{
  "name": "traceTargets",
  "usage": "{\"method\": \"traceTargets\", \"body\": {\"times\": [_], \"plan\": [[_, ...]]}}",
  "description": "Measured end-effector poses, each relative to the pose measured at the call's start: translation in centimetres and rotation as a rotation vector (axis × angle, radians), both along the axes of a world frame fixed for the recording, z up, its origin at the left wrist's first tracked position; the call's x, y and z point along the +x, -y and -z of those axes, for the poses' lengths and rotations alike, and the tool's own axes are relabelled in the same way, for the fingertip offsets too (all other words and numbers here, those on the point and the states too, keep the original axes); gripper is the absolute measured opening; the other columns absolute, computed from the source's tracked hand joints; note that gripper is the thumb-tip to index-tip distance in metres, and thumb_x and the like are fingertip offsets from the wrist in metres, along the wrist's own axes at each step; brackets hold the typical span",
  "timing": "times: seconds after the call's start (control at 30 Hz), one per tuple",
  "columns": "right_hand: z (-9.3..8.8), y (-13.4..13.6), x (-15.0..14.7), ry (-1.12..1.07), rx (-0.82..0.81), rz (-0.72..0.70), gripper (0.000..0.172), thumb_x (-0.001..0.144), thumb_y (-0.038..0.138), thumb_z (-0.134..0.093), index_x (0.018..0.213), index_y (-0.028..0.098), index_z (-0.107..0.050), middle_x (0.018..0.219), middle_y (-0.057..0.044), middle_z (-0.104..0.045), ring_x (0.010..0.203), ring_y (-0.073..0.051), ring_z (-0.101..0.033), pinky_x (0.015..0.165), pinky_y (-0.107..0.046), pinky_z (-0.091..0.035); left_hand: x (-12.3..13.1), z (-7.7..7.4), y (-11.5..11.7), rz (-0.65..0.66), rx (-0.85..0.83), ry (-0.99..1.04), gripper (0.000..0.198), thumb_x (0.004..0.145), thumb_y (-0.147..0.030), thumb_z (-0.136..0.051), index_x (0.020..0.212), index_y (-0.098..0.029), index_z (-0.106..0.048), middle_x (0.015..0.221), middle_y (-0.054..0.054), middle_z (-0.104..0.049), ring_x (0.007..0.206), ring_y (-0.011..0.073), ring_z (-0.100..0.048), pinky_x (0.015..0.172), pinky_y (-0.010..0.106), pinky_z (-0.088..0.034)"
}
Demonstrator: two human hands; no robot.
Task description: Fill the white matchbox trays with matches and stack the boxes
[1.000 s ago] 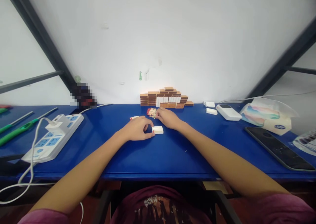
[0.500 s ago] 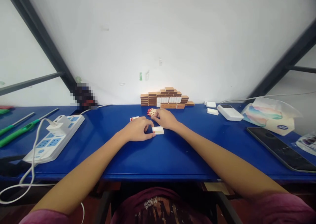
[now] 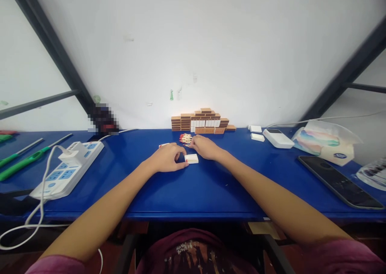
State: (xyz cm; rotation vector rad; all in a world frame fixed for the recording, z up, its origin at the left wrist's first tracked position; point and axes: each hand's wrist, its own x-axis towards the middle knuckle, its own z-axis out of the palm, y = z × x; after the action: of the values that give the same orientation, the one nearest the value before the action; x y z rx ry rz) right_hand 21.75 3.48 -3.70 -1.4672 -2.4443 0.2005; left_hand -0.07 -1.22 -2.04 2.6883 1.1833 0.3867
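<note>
My left hand (image 3: 169, 158) rests on the table and grips the left end of a small white matchbox tray (image 3: 191, 159) between thumb and finger. Red match heads show at that end. Beyond it lies a pile of red-tipped matches (image 3: 185, 138). My right hand (image 3: 205, 146) is at the pile's right edge, its fingers closed together at the match ends; whether a match is between them is too small to see. A second white piece with red tips (image 3: 164, 145) lies partly hidden behind my left hand.
Matchboxes (image 3: 206, 122) are stacked against the wall. White trays (image 3: 257, 137), a white device (image 3: 278, 138), a tissue pack (image 3: 324, 143) and a phone (image 3: 339, 181) lie right. A power strip (image 3: 68, 173) and green lighters (image 3: 33, 159) are left, on the blue table (image 3: 193, 193).
My right hand has drawn slightly down and back from the match pile, uncovering more of it. My left hand stays at the tray. The view has shifted slightly.
</note>
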Motion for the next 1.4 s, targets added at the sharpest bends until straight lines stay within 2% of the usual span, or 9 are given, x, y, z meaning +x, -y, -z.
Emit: {"method": "traceTargets", "body": {"times": [0.2,0.37,0.57,0.7,0.83,0.9,1.07,1.2,1.4], "plan": [[-1.6,1.1,2.2,-0.148,-0.069,-0.177,0.017,0.105,0.027,-0.055,0.093,0.018,-0.063,0.099,-0.007,-0.069,0.087,-0.019,-0.061,0.074,-0.027,-0.041,-0.2,0.1,-0.3,-0.004,0.007,0.010,0.031,0.088,-0.051,-0.071,0.100,-0.022,-0.075,0.074,0.002,-0.068,0.078,0.0209,-0.063,0.069,0.033,-0.042],[-2.8,2.3,2.0,-0.104,-0.202,-0.321,0.016,0.103,0.027,-0.057,0.091,0.019,-0.064,0.094,-0.005,-0.070,0.081,-0.017,-0.058,0.070,-0.026,-0.040,-0.3,0.0,-0.6,0.002,-0.008,0.007,0.031,0.088,-0.049,-0.071,0.103,-0.022,-0.076,0.073,0.001,-0.068,0.074,0.0197,-0.062,0.072,0.032,-0.044],[-2.6,3.0,1.2,0.007,-0.188,-0.246,0.014,0.101,0.023,-0.060,0.090,0.019,-0.067,0.095,-0.007,-0.073,0.083,-0.019,-0.062,0.070,-0.027,-0.040,-0.6,0.2,-0.8,0.011,0.010,0.016,0.030,0.089,-0.050,-0.069,0.100,-0.022,-0.076,0.076,0.001,-0.069,0.074,0.0188,-0.062,0.073,0.032,-0.043],[-2.4,3.2,1.2,-0.002,-0.197,-0.272,0.012,0.099,0.020,-0.062,0.089,0.019,-0.069,0.096,-0.007,-0.074,0.084,-0.019,-0.062,0.071,-0.027,-0.041,-0.6,0.2,-0.7,0.016,0.017,-0.005,0.030,0.089,-0.049,-0.069,0.099,-0.022,-0.074,0.078,0.002,-0.069,0.079,0.0202,-0.063,0.074,0.032,-0.044],[-2.2,2.7,1.3,-0.058,-0.227,-0.286,0.015,0.100,0.022,-0.061,0.087,0.019,-0.069,0.083,-0.003,-0.070,0.072,-0.016,-0.058,0.064,-0.026,-0.037,-0.6,0.2,-0.6,0.011,0.018,0.002,0.028,0.089,-0.049,-0.070,0.098,-0.023,-0.074,0.078,0.002,-0.069,0.078,0.0201,-0.062,0.073,0.033,-0.044],[-1.8,2.1,1.4,-0.106,-0.167,-0.259,0.017,0.100,0.023,-0.060,0.086,0.019,-0.067,0.079,-0.001,-0.068,0.069,-0.015,-0.055,0.063,-0.026,-0.035,-0.5,0.2,-0.6,0.010,0.016,0.005,0.029,0.088,-0.049,-0.070,0.099,-0.023,-0.075,0.077,0.002,-0.068,0.077,0.0203,-0.062,0.072,0.033,-0.044],[-0.3,-0.2,1.6,-0.169,0.064,-0.129,0.007,0.098,0.022,-0.065,0.093,0.018,-0.067,0.090,-0.003,-0.067,0.077,-0.015,-0.056,0.068,-0.025,-0.034,-0.4,0.2,-0.6,0.007,0.007,0.017,0.029,0.087,-0.048,-0.072,0.099,-0.022,-0.075,0.076,0.001,-0.068,0.075,0.0195,-0.062,0.074,0.033,-0.045],[0.7,-1.3,1.2,-0.172,0.067,-0.100,0.007,0.097,0.024,-0.070,0.094,0.018,-0.068,0.091,-0.003,-0.065,0.080,-0.015,-0.057,0.070,-0.025,-0.035,-0.3,0.2,-0.6,0.002,0.003,0.008,0.031,0.088,-0.050,-0.070,0.099,-0.022,-0.074,0.076,0.001,-0.068,0.075,0.0194,-0.062,0.073,0.032,-0.045],[1.4,-1.8,0.8,-0.098,0.045,-0.067,0.010,0.102,0.022,-0.063,0.094,0.017,-0.066,0.103,-0.007,-0.066,0.086,-0.017,-0.060,0.073,-0.026,-0.039,-0.3,0.2,-0.6,-0.001,0.007,0.006,0.030,0.088,-0.050,-0.070,0.099,-0.022,-0.074,0.075,0.001,-0.068,0.075,0.0194,-0.062,0.074,0.032,-0.045]]}}
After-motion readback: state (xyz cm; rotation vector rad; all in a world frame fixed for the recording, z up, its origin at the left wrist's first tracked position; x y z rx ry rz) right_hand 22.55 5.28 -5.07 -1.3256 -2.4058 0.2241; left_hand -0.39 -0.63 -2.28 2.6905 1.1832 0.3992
